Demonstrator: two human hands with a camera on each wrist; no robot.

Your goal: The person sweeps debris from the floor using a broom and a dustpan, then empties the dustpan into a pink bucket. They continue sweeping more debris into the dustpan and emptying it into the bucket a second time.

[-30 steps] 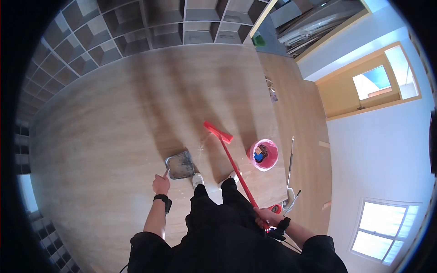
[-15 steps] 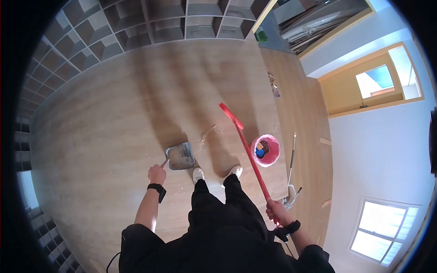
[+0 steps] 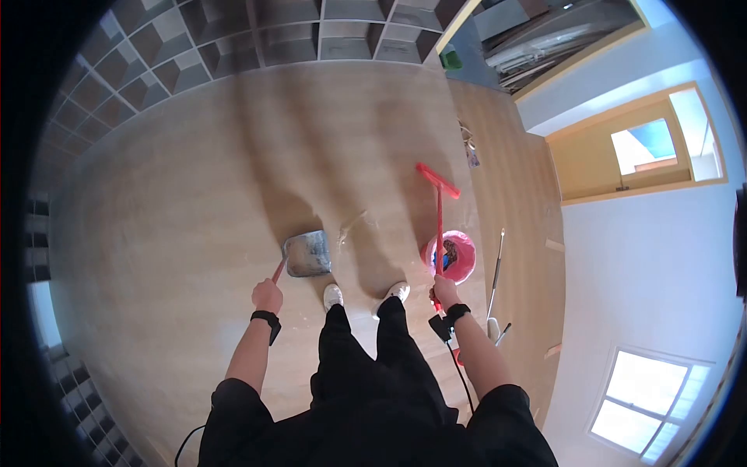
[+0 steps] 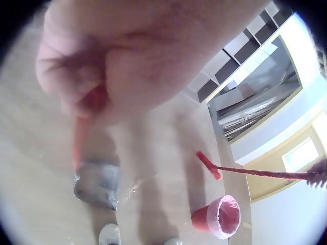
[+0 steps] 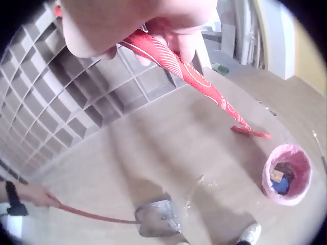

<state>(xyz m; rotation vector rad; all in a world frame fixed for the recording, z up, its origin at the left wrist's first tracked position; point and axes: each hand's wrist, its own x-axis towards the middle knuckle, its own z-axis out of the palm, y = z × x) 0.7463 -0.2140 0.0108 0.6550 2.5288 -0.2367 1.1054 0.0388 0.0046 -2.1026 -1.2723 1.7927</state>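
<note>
My left hand (image 3: 267, 296) grips the thin reddish handle of a dustpan (image 3: 308, 254). The dustpan's grey, dirt-streaked pan is in front of my left shoe. In my right hand (image 3: 447, 292) is a red broom (image 3: 440, 226), its handle printed with white lines, as the right wrist view shows. The broom's head (image 4: 208, 164) is out beyond the pink-lined bin (image 3: 464, 257), and its handle crosses over the bin in the head view. A small streak of pale debris (image 3: 352, 226) lies on the floor between dustpan and broom.
Scraps and a blue piece (image 5: 280, 186) are inside the bin. Cubby shelves (image 3: 288, 43) line the far and left walls. A pole (image 3: 496, 272) lies to the right, near a wooden door (image 3: 580, 167). Stacked boards (image 3: 560, 43) fill an alcove.
The broom head has swung right and forward from beside the debris to beyond the bin. My right hand has moved forward with it. The left hand keeps its hold on the dustpan.
</note>
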